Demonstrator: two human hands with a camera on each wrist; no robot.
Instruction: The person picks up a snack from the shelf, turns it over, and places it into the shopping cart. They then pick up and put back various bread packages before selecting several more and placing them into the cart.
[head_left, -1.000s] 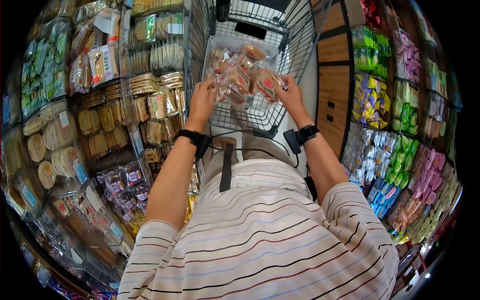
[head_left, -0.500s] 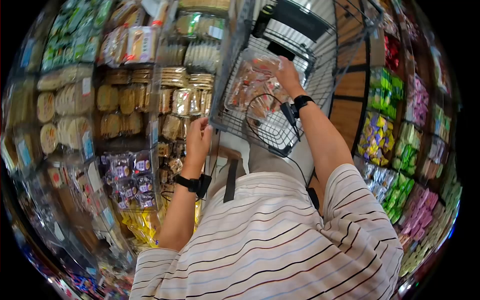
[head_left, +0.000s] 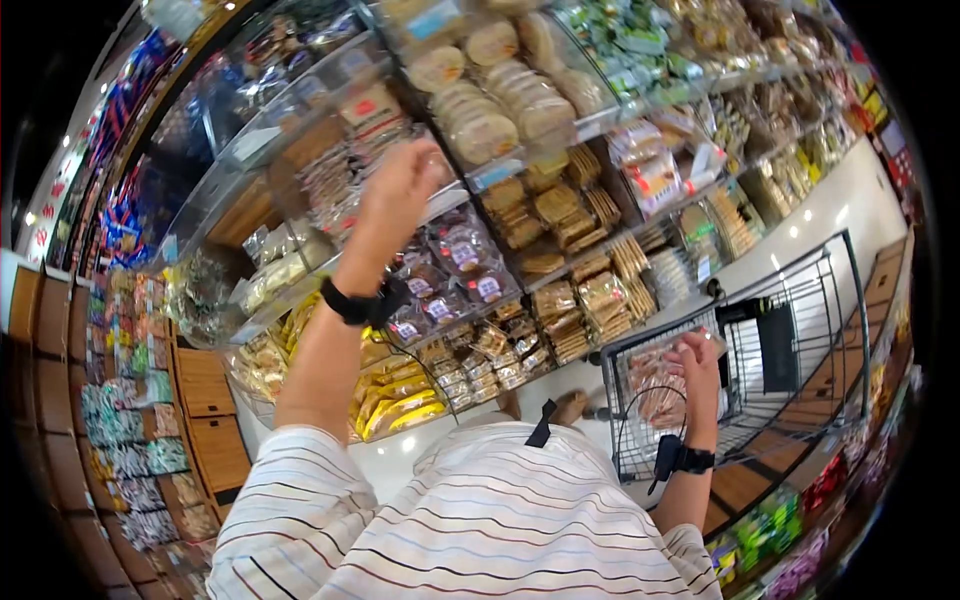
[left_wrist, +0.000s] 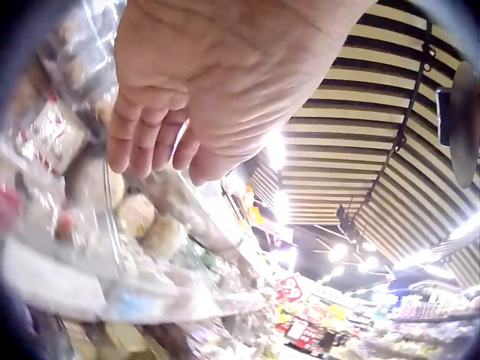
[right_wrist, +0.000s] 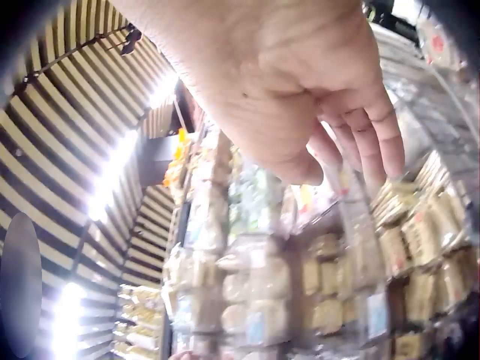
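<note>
We are holding our left hand out over a shelf bin of wrapped snacks, and its fingers are hanging loosely bent with nothing in them. Whether a fingertip is touching a wrapper, we are unable to tell. Our right hand is hovering at the cart, its fingers hanging relaxed and gripping nothing; just beside it, reddish packs are lying in the cart.

Some of the snacks in the bin are showing similar red marks, so we are taking this for the picking step: choosing from the shelf, with the cart standing near our right side. The next move is probably calling for the left fingers to be settling onto one snack and pinching its wrapper without dragging its neighbours, while the right hand is steadying the cart.
</note>
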